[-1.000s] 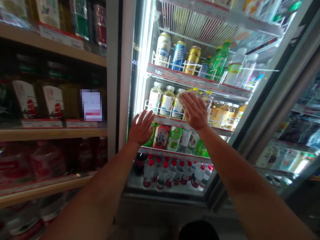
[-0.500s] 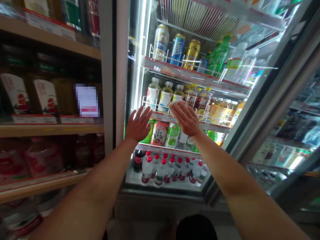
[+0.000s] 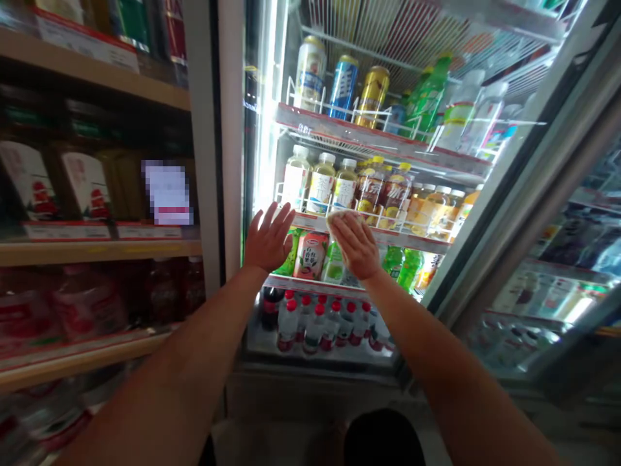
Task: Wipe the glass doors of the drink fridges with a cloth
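Note:
In front of a lit drinks fridge, my left hand [image 3: 266, 241] is raised with its fingers spread, palm toward the glass door [image 3: 253, 155]. My right hand [image 3: 358, 246] lies flat over a pale, whitish cloth [image 3: 334, 217], whose edge shows at the fingertips; most of it is hidden under the palm. Both hands appear to press on the glass. Behind the right hand stand tea bottles [image 3: 344, 184] and a green-labelled drink [image 3: 333, 262]. A red-labelled drink [image 3: 311, 254] shows between the hands.
Drink cans [image 3: 343, 87] and green bottles [image 3: 429, 97] fill an upper fridge shelf; red-capped bottles [image 3: 315, 327] stand at the bottom. Wooden shelving [image 3: 97, 254] with bottles is on the left. A metal door frame [image 3: 528, 213] slants along the right.
My right hand has slid down and slightly left across the glass with the cloth, uncovering more of the tea bottles. The left hand stays nearly in place. The view has shifted slightly.

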The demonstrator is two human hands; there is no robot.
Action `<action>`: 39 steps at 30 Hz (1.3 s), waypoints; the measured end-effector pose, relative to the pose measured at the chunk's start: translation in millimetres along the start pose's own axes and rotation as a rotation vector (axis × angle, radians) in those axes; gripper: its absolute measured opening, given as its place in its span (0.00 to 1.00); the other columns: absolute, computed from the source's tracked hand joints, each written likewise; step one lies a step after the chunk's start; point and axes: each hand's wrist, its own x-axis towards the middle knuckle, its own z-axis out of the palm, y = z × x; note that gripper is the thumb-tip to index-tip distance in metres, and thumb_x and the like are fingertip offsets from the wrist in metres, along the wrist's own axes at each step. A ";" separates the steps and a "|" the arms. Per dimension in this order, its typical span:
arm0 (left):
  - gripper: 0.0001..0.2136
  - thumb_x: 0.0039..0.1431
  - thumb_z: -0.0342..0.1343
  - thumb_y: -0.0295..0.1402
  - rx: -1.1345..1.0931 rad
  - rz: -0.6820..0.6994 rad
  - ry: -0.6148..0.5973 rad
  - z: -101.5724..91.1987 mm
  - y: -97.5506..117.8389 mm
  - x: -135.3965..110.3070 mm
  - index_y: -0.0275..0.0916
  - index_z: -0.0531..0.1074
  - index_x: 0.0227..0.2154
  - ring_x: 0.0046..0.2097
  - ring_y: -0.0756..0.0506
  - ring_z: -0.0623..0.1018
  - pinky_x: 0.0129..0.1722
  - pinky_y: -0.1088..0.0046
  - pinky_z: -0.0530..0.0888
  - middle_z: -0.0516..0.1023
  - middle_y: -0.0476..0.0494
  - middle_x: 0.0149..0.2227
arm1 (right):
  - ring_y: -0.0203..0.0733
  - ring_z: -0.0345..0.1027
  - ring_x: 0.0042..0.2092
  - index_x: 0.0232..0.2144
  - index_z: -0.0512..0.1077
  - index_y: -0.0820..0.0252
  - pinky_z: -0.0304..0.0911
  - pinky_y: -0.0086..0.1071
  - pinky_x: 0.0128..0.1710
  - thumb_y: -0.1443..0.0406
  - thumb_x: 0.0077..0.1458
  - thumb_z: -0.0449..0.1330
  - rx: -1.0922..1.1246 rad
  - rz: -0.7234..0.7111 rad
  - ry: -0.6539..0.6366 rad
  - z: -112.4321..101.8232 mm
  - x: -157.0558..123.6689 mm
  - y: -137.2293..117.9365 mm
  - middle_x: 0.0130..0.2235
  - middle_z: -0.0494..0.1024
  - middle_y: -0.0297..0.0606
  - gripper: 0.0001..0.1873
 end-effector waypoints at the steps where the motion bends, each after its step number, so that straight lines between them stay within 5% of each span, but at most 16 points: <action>1: 0.32 0.67 0.46 0.34 -0.008 -0.003 -0.001 -0.1 0.2 0.0 0.46 0.43 0.72 0.73 0.42 0.48 0.73 0.56 0.46 0.55 0.45 0.70 | 0.42 0.53 0.70 0.70 0.49 0.46 0.52 0.43 0.72 0.68 0.67 0.50 0.038 -0.011 -0.037 -0.3 -1.4 -0.6 0.64 0.68 0.30 0.33; 7: 0.31 0.67 0.46 0.35 -0.046 -0.032 -0.025 -0.6 0.3 -1.0 0.47 0.46 0.71 0.73 0.42 0.48 0.73 0.56 0.45 0.55 0.45 0.70 | 0.43 0.54 0.69 0.69 0.52 0.45 0.52 0.44 0.72 0.69 0.67 0.47 0.159 0.001 -0.170 0.6 -8.8 -7.0 0.64 0.67 0.31 0.31; 24: 0.31 0.67 0.46 0.34 -0.008 -0.014 -0.026 -0.9 0.0 -1.4 0.45 0.47 0.71 0.73 0.42 0.47 0.73 0.56 0.47 0.55 0.44 0.70 | 0.38 0.58 0.68 0.64 0.63 0.51 0.59 0.39 0.69 0.70 0.67 0.50 0.222 -0.370 -0.235 -2.5 -13.3 -9.5 0.64 0.67 0.29 0.26; 27: 0.31 0.67 0.46 0.34 -0.007 -0.014 -0.033 -1.9 0.5 -1.2 0.45 0.46 0.71 0.73 0.43 0.47 0.73 0.56 0.46 0.55 0.44 0.70 | 0.39 0.58 0.68 0.63 0.64 0.55 0.61 0.40 0.67 0.70 0.66 0.52 0.224 -0.464 -0.171 -5.2 -5.5 -2.2 0.64 0.67 0.31 0.24; 31: 0.32 0.67 0.47 0.34 -0.011 -0.011 -0.026 -2.4 0.8 -0.5 0.45 0.44 0.71 0.73 0.42 0.48 0.72 0.55 0.47 0.55 0.44 0.70 | 0.36 0.59 0.67 0.63 0.65 0.53 0.62 0.35 0.66 0.66 0.68 0.51 0.218 -0.634 -0.273 -21.3 30.4 27.8 0.65 0.66 0.28 0.22; 35: 0.33 0.66 0.48 0.33 -0.035 0.006 0.009 -1.2 -0.4 0.1 0.46 0.44 0.72 0.73 0.42 0.48 0.72 0.56 0.47 0.56 0.44 0.70 | 0.35 0.53 0.70 0.65 0.61 0.45 0.55 0.40 0.70 0.68 0.67 0.51 0.131 -0.364 -0.361 -47.9 85.5 80.8 0.65 0.66 0.24 0.26; 39: 0.34 0.66 0.49 0.33 -0.017 0.013 0.014 -0.6 -1.7 0.3 0.46 0.42 0.72 0.73 0.42 0.50 0.73 0.57 0.47 0.57 0.44 0.70 | 0.44 0.54 0.70 0.63 0.65 0.60 0.53 0.46 0.70 0.73 0.62 0.50 -0.055 0.080 -0.052 -71.0 129.0 152.9 0.65 0.67 0.41 0.28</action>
